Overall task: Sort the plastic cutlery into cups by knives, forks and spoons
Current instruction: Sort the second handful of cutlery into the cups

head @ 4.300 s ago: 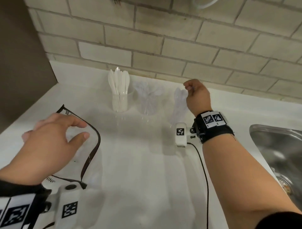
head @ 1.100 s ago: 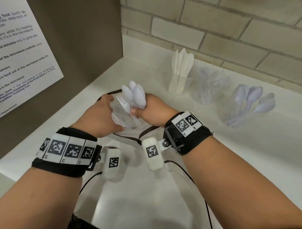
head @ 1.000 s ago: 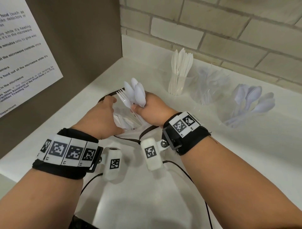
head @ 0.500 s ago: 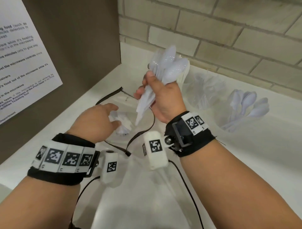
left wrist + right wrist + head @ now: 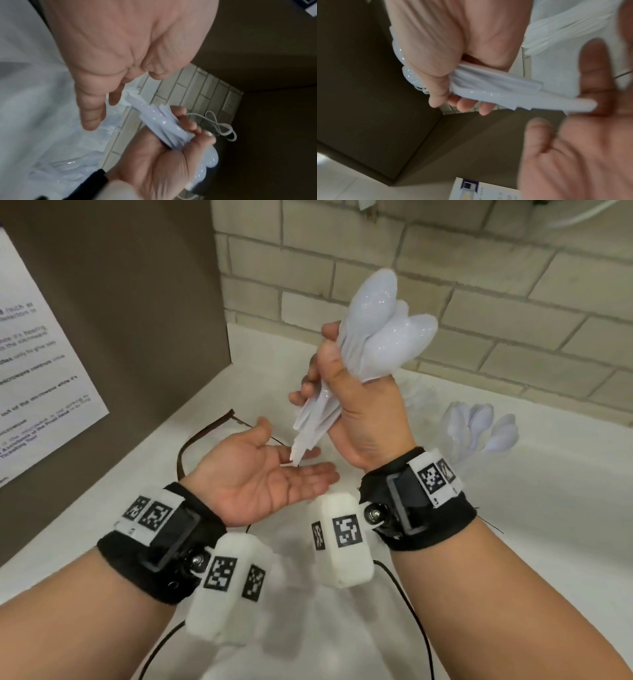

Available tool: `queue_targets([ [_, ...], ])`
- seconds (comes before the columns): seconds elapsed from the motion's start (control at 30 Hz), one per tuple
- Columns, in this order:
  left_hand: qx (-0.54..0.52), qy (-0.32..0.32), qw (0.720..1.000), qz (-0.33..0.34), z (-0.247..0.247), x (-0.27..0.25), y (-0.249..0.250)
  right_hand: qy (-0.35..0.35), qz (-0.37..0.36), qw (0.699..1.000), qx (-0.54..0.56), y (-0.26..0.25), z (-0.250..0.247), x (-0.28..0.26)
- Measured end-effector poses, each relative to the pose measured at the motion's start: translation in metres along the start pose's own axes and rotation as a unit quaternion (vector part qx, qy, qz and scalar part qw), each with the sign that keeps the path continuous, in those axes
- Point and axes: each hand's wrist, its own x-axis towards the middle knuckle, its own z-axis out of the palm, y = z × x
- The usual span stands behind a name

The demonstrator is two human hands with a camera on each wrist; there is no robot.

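Observation:
My right hand (image 5: 342,392) grips a bundle of white plastic spoons (image 5: 387,337) upright, bowls up, above the white counter (image 5: 513,542). The handle ends (image 5: 301,446) point down and touch the palm of my left hand (image 5: 274,477), which lies open, palm up, beneath them. In the left wrist view the bundle (image 5: 159,121) sits in the right hand's curled fingers (image 5: 187,121). The right wrist view shows the handles (image 5: 513,94) reaching the left palm (image 5: 590,121). A clear cup of spoons (image 5: 479,429) stands at the right. A clear cup (image 5: 418,395) shows partly behind my right hand.
The clear bag's dark rim (image 5: 202,436) lies on the counter behind my left hand. A brown panel (image 5: 137,302) with a printed notice (image 5: 41,378) closes the left side. A brick wall (image 5: 479,285) runs along the back. Thin black cables (image 5: 411,611) trail under my wrists.
My right hand has lifted the spoon bundle up out of the bag. My left hand has come off the bag and turned palm up under the handle ends.

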Motion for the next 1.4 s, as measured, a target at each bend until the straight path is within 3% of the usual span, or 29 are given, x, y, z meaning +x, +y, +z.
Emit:
queue_targets([
  [0.1,-0.021,-0.066,0.997,0.041,0.010,0.002,0.000,-0.013,0.028,0.997,-0.069,0.014,-0.002,-0.012],
  [0.2,0.018,-0.074,0.996,0.054,0.009,0.003,0.001,0.002,0.082,0.993,-0.083,0.027,-0.006,-0.018],
  [0.27,0.091,-0.049,0.994,0.038,0.002,0.004,0.000,0.012,0.106,0.992,-0.069,0.028,-0.007,-0.018],
  [0.37,0.180,-0.022,0.974,0.139,0.000,0.002,0.000,0.003,0.119,0.989,-0.084,0.026,-0.010,-0.020],
  [0.47,0.304,-0.014,0.926,0.224,0.013,-0.001,0.001,-0.019,0.130,0.969,-0.210,0.033,-0.005,-0.025],
  [0.53,0.381,0.039,0.892,0.240,0.024,0.002,-0.001,-0.025,0.146,0.932,-0.331,0.039,0.000,-0.026],
  [0.6,0.388,0.091,0.879,0.261,0.029,0.009,-0.005,-0.041,0.152,0.911,-0.380,0.039,0.001,-0.028],
  [0.7,0.380,0.125,0.872,0.283,0.029,0.015,-0.010,-0.072,0.171,0.920,-0.345,0.034,-0.005,-0.032],
  [0.8,0.338,0.117,0.893,0.273,0.027,0.016,-0.007,-0.086,0.192,0.921,-0.327,0.028,-0.012,-0.030],
  [0.9,0.213,0.065,0.932,0.286,0.024,0.012,0.003,-0.084,0.189,0.853,-0.480,0.007,-0.022,-0.023],
  [0.93,0.196,0.056,0.934,0.294,0.020,0.010,0.006,-0.048,0.171,0.851,-0.495,0.000,-0.024,-0.019],
  [1.07,0.289,0.028,0.926,0.243,0.004,0.006,0.004,0.103,-0.003,0.922,-0.374,-0.018,-0.018,-0.005],
  [1.17,0.318,-0.018,0.928,0.193,0.004,0.005,-0.007,0.039,0.002,0.947,-0.320,-0.022,-0.016,0.004],
  [1.3,0.289,-0.050,0.940,0.176,0.003,0.009,-0.010,-0.091,0.109,0.896,-0.420,-0.019,-0.010,-0.005],
  [1.4,0.279,-0.066,0.941,0.177,0.004,0.010,-0.013,-0.080,0.106,0.906,-0.402,-0.019,-0.010,-0.008],
])
